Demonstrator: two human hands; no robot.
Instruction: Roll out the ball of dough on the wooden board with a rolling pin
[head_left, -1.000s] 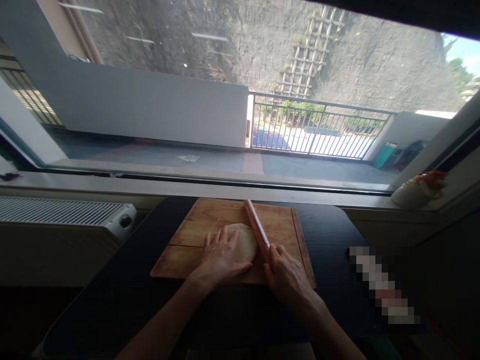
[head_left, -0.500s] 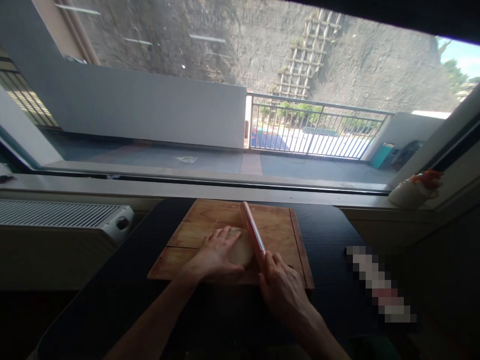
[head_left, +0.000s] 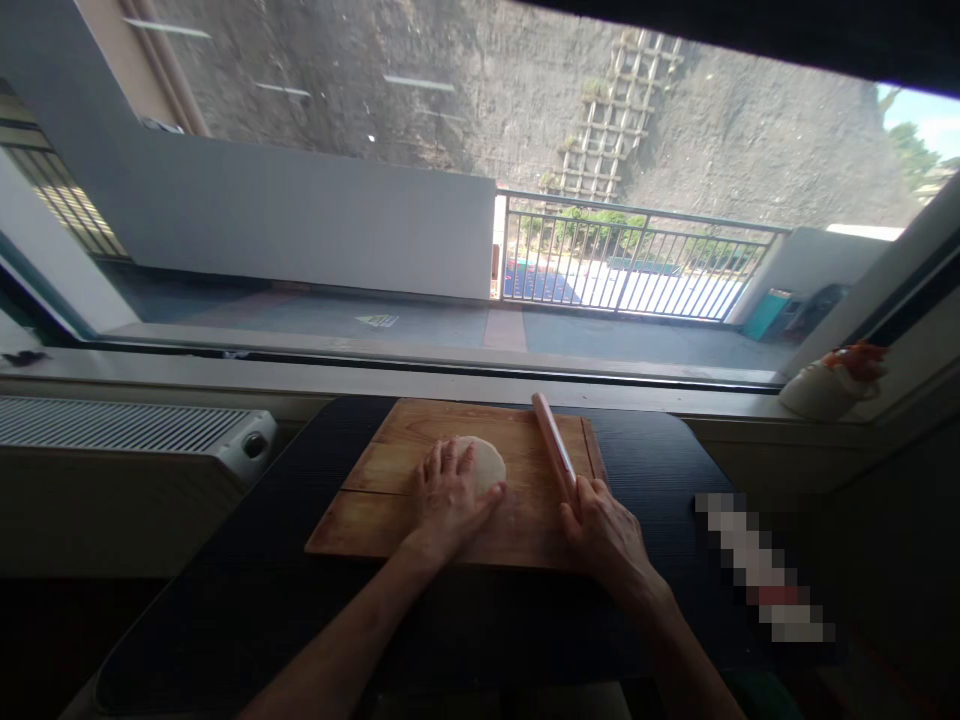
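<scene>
A round, flattened piece of pale dough (head_left: 486,462) lies on the wooden cutting board (head_left: 367,520). My left hand (head_left: 452,500) rests on it with the fingers spread, covering its left and near side. To the right, my right hand (head_left: 606,520) is wrapped round the near end of a pinkish rolling pin (head_left: 553,440). The pin points away from me and slants to the left, over the board's right part and apart from the dough. Whether it touches the board I cannot tell.
The board lies on a dark table (head_left: 247,590) beneath a window sill (head_left: 420,385). A white radiator (head_left: 150,440) stands at the left. On the sill at the right sits a white pot (head_left: 819,388) with an orange top. A blurred-out item (head_left: 765,570) lies at the table's right.
My right hand has moved the rolling pin to the right, away from the dough. The dough shows more, and my left hand sits further forward on it.
</scene>
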